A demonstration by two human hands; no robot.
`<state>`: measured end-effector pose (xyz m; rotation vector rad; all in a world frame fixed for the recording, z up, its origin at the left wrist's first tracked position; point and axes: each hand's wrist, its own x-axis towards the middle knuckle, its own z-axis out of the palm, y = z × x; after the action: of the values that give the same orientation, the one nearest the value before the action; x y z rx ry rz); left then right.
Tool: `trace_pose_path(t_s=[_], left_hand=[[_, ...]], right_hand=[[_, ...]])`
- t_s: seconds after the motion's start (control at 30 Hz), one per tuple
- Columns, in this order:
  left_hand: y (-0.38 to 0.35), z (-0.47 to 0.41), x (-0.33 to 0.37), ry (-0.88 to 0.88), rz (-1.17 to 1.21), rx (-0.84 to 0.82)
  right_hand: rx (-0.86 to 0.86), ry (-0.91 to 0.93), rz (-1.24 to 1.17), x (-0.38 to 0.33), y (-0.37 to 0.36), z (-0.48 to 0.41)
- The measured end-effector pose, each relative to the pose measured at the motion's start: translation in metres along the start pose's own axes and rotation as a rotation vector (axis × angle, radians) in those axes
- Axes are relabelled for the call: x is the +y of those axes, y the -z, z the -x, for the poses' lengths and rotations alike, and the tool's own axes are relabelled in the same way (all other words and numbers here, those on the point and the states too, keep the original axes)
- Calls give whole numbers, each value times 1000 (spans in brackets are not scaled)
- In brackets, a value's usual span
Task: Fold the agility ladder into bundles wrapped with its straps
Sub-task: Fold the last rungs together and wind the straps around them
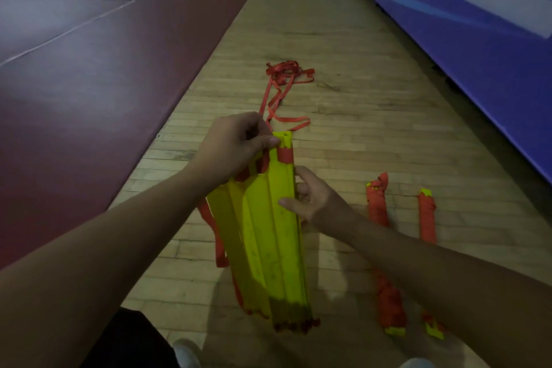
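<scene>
Yellow ladder rungs (268, 233) stacked and held in both hands above the wooden floor (343, 116), wrapping barely begun.

The rungs look like light, stiff plastic slats, smooth enough to slide and fan apart, as the near end is already doing, so the stack wants a squeeze across its edges. The red strap (286, 72) is limp webbing that tangles easily; it makes one turn round the far end, and the rest trails in a loose heap on the floor beyond. The left hand (236, 146) grips that far end with curled fingers, thumb on the top rung; whether it also pinches the strap, I cannot tell. The right hand (313, 197) clasps the stack's right edge, thumb on top. Two wrapped bundles (378, 203) lie on the floor just to the right.
</scene>
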<state>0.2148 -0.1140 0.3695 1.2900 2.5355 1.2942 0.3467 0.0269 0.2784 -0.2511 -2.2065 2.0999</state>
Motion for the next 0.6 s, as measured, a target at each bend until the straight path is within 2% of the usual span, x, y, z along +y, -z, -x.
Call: trace_pose_path(t_s=[0.1, 0.23, 0.3, 0.37, 0.43, 0.53, 0.6], left_hand=[[1, -3, -1, -7, -20, 5], [3, -9, -6, -174, -138, 62], [5, -13, -13, -200, -154, 83], [10, -16, -21, -121, -62, -4], [14, -17, -29, -121, -41, -142], [19, -21, -40, -200, -60, -181], [20, -21, -40, -108, 38, -270]], right_hand=[[33, -6, -34, 2, -3, -1], [31, 71, -56, -13, 0, -3], [36, 84, -52, -22, 6, -2], [63, 87, -20, -29, 16, -2], [87, 69, -5, -32, 25, 0], [104, 23, 25, -34, 35, 3], [119, 25, 43, -38, 38, 4]])
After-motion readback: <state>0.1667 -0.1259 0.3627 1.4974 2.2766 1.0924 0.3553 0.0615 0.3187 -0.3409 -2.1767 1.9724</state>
